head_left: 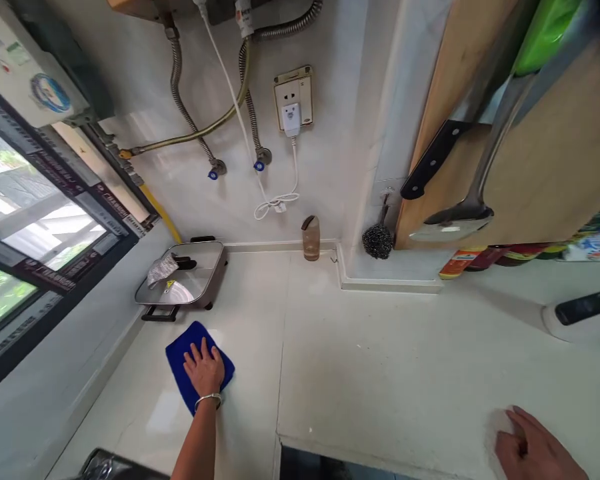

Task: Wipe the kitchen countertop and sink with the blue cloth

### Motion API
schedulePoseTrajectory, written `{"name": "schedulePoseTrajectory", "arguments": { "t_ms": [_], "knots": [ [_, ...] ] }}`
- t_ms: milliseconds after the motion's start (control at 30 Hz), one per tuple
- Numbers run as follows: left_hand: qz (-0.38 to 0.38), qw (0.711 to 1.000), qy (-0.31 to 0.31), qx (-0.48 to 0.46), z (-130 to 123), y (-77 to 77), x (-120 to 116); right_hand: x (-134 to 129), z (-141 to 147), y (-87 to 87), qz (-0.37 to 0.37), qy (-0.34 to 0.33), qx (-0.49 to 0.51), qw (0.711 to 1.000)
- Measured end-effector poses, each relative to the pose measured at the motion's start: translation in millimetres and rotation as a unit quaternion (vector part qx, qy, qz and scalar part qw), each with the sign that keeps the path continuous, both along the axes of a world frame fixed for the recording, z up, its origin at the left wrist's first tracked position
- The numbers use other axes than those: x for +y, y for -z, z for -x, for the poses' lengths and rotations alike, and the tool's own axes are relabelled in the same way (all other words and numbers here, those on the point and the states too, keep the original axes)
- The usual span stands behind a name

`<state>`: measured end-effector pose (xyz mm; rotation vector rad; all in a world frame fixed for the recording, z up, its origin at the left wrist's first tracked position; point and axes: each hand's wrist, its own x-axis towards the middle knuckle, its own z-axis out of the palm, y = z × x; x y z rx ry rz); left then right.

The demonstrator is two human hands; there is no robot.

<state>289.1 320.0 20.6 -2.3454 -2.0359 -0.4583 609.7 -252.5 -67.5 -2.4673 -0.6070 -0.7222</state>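
While your left hand lies flat on a blue cloth, the open palm presses the cloth against the pale counter, and it is not gripped between the fingers. A metal bangle sits on that wrist. Your right hand is well apart from the left, resting on the counter at the lower right with the fingers spread, and it holds nothing that I can tell. The cloth lies toward the window side of the counter, just in front of a shallow electric pan. This pan has a glass lid, and a crumpled bag lies on top of it. Farther along the wall stand a brown bottle and a steel scrubber, which seems to hang on a small hook, maybe so it can stay off the counter. Behind them, a white plug sits in a wall socket, and flexible metal hoses run down to their valves. On the right, wooden cutting boards stand on edge, with a black-handled cleaver kept between them, probably for storage. A window runs along the far left.
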Motion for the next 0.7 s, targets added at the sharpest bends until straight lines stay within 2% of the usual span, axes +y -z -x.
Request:
{"name": "schedulePoseTrajectory", "arguments": {
  "t_ms": [133, 300, 433, 567, 700],
  "knots": [
    [-0.004, 1.000, -0.016, -0.001, -10.9, -2.0, 30.5, 0.6, -0.3, 2.6, 0.039, 0.005, 0.012, 0.999],
    [-0.015, 0.999, -0.038, -0.008, -26.9, -7.7, 69.5, -1.0, -2.9, 10.0, 0.045, 0.025, 0.035, 0.998],
    [0.000, 0.998, -0.055, -0.008, -37.0, -11.8, 91.7, -0.3, -5.8, 15.6, 0.044, 0.034, 0.037, 0.998],
    [0.001, 0.998, -0.053, -0.020, -37.7, -8.4, 97.6, 3.9, -5.5, 18.1, 0.027, 0.022, 0.023, 0.999],
    [-0.031, 0.998, -0.017, -0.043, -36.3, 2.6, 81.7, 12.0, -3.6, 17.9, 0.019, 0.034, 0.019, 0.999]
  ]
}}
